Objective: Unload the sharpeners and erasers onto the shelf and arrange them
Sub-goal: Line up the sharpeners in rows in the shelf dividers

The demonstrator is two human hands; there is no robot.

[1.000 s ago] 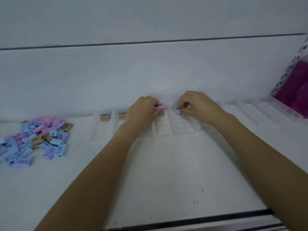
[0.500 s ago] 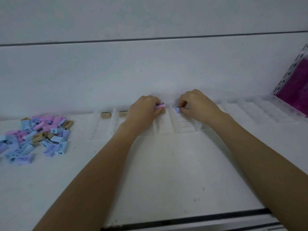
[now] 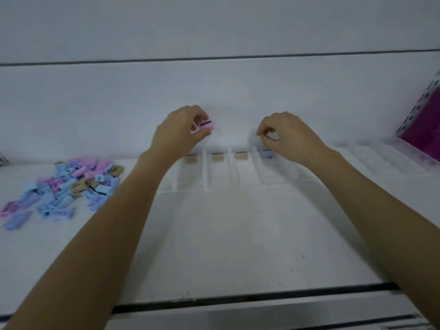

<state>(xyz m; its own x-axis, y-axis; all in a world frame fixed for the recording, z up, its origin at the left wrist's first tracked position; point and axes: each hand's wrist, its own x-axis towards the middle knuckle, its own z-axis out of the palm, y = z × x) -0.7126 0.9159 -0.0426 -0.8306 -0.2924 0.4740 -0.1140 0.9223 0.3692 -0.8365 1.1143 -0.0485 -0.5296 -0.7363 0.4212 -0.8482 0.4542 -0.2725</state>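
Observation:
My left hand (image 3: 181, 132) pinches a pink sharpener (image 3: 206, 125), lifted above the back of a clear divided tray (image 3: 204, 172). Three tan sharpeners (image 3: 218, 157) stand in neighbouring slots at the tray's back. A pale blue sharpener (image 3: 267, 154) stands in the slot to their right. My right hand (image 3: 288, 136) hovers just above that blue one, fingers curled with thumb and forefinger close, holding nothing. A loose heap of blue, pink, purple and tan sharpeners (image 3: 64, 186) lies on the white shelf (image 3: 226, 234) at the left.
More clear divided trays (image 3: 371, 158) run along the shelf's back to the right. A magenta box (image 3: 423, 129) leans beside a perforated upright (image 3: 419, 103) at the far right. The shelf's front edge has a dark strip (image 3: 238, 298).
My right hand let go of the blue sharpener in its slot and rose. My left hand lifted up with the pink sharpener. The view tilted, so the shelf sits lower in the frame.

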